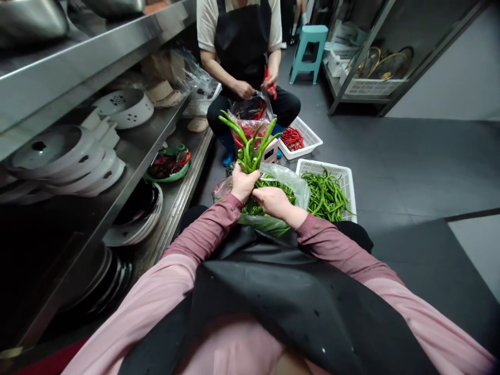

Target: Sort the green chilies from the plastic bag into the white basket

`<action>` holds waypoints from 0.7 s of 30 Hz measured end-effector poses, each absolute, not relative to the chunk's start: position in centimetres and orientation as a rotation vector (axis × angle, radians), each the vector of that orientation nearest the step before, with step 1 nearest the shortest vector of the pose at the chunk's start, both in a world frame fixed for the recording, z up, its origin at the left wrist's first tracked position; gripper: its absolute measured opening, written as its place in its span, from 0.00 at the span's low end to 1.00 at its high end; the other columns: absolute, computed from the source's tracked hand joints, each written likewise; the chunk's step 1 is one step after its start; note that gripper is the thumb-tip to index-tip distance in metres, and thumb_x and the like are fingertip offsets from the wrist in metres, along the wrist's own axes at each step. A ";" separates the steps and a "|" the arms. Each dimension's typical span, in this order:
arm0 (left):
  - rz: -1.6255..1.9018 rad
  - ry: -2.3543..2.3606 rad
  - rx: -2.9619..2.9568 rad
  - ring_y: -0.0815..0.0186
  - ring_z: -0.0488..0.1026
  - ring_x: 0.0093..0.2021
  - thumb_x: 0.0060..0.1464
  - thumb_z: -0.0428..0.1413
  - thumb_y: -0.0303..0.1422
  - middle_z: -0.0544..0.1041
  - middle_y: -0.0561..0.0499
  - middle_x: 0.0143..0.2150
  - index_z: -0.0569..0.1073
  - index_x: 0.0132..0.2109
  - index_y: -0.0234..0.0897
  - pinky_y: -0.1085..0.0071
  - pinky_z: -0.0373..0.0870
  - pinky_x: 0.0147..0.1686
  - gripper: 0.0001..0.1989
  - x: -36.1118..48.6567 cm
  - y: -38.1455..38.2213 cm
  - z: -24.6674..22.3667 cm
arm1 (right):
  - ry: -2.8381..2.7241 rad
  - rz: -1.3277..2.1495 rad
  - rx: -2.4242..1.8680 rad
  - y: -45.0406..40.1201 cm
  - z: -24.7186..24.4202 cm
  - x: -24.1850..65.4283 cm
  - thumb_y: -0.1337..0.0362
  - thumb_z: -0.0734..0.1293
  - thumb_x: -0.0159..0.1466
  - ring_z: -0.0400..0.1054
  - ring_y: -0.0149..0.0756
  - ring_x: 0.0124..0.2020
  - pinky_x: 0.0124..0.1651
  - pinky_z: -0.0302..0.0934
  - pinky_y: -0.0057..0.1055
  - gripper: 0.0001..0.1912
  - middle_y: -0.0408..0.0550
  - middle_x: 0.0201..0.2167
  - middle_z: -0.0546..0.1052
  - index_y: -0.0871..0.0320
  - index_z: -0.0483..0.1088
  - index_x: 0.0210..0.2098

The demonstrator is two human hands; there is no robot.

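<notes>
A black apron [304,297] lies nearest the camera. Beyond it, the left hand [244,183] is clamped around a bunch of green peppers [250,151]. The bunch projects above this hand; its long axis is near upright, with upper ends fanned and pointing up and away from the wearer. The right hand [275,202] sits just below and right of the left, fingers curled; whether they grip a pepper cannot be told. Containers: beneath both hands, a plastic bag [300,183] holding green peppers; right of the right hand, a white basket [351,188] of green peppers; farther beyond, a second white basket [313,137] containing red peppers [292,139].
</notes>
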State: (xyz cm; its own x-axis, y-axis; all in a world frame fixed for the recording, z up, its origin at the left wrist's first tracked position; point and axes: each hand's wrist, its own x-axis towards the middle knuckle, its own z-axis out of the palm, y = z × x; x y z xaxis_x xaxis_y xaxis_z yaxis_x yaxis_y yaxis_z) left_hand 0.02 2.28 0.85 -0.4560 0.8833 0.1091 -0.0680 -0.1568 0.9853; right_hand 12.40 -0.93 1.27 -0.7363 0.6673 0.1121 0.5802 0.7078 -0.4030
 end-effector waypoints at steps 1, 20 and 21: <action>1.689 1.338 0.931 0.62 0.74 0.40 0.33 0.63 0.28 0.76 0.51 0.35 0.69 0.37 0.35 0.68 0.70 0.43 0.19 -0.5 2.5 1.1 | -2.641 0.644 -0.891 -0.6 1.6 12.9 0.63 0.59 0.63 0.67 0.36 0.34 0.36 0.55 0.29 0.10 0.50 0.31 0.74 0.59 0.70 0.34; 1.742 0.998 0.343 0.67 0.76 0.28 0.49 0.56 0.40 0.72 0.53 0.21 0.67 0.26 0.36 0.74 0.74 0.32 0.12 -9.9 6.5 2.1 | -2.010 1.302 -1.236 1.4 -1.0 16.1 0.63 0.61 0.57 0.58 0.26 0.24 0.31 0.54 0.25 0.10 0.40 0.23 0.69 0.60 0.72 0.33; 1.732 1.008 0.351 0.67 0.76 0.28 0.49 0.56 0.40 0.72 0.53 0.21 0.67 0.26 0.36 0.74 0.75 0.32 0.13 -9.9 6.6 2.0 | -2.003 1.211 -1.252 1.5 -1.0 16.0 0.63 0.61 0.58 0.59 0.27 0.26 0.33 0.54 0.26 0.11 0.41 0.24 0.70 0.61 0.73 0.34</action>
State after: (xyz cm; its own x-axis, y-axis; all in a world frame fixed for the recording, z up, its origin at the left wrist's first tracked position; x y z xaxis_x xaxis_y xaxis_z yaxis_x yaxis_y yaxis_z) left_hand -9.90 6.61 1.97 -0.4037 0.8853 -0.2308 -0.6381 -0.0916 0.7645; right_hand 16.02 1.51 -1.04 -0.4646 0.8840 -0.0523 0.4573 0.1890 -0.8690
